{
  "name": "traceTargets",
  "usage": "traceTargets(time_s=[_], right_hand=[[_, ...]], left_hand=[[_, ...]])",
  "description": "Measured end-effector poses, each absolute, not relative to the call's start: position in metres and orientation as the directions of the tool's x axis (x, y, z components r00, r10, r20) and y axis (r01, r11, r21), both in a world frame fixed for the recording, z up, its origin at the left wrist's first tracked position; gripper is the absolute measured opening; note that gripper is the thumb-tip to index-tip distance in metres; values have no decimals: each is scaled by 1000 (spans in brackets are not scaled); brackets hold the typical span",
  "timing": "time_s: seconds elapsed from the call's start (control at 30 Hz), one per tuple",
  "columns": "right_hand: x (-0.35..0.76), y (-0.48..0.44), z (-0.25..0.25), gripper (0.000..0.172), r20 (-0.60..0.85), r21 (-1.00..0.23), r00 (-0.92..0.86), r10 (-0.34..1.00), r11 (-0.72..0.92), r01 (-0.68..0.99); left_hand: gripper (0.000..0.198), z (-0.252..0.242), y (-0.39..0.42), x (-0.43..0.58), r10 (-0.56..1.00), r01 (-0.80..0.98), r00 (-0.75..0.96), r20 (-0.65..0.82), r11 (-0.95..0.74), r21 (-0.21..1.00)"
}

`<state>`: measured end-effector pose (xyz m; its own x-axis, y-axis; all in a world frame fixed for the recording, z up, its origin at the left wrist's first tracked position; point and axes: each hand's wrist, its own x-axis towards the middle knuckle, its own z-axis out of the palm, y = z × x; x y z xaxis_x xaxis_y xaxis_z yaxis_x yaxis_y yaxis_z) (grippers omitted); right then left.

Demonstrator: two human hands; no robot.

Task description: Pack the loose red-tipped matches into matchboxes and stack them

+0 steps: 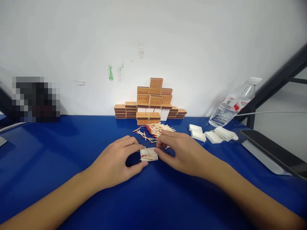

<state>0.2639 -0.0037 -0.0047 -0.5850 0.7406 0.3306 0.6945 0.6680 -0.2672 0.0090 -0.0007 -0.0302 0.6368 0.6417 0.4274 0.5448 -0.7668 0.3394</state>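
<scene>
A small white matchbox tray point(149, 154) with a few red-tipped matches in it lies on the blue table point(72, 143). My left hand point(117, 163) pinches the tray's left end between thumb and fingers. My right hand point(178, 150) is curled at the tray's right end, fingertips touching it and pinched on matches. Just behind the hands lies a loose pile of matches point(155, 130).
A stack of orange matchboxes point(151, 102) stands against the white wall. Empty white trays point(211, 134) lie to the right, beside a tilted water bottle point(233, 107). A dark phone point(275, 150) rests on a grey slab at the right edge.
</scene>
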Motion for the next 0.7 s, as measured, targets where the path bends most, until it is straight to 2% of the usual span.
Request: traceTargets(time_s=[0.1, 0.23, 0.33, 0.57, 0.7], right_hand=[[266, -5, -2, 8, 241, -311, -609, 755, 655, 689], [265, -6, -1, 14, 201, -348, -620, 759, 647, 679], [264, -6, -3, 17, 207, -370, -617, 759, 645, 669], [259, -9, -9, 8, 214, -396, -630, 747, 656, 643], [257, -10, -7, 7, 295, -403, -599, 745, 665, 629]], left_hand=[[23, -31, 0, 9, 643, 550, 639, 421, -765, 334], [25, -31, 0, 9, 635, 543, 637, 437, -772, 330], [24, -31, 1, 8, 635, 542, 640, 432, -772, 332], [27, -32, 1, 9, 628, 531, 646, 434, -778, 336], [26, -30, -2, 10, 618, 523, 660, 427, -786, 330]])
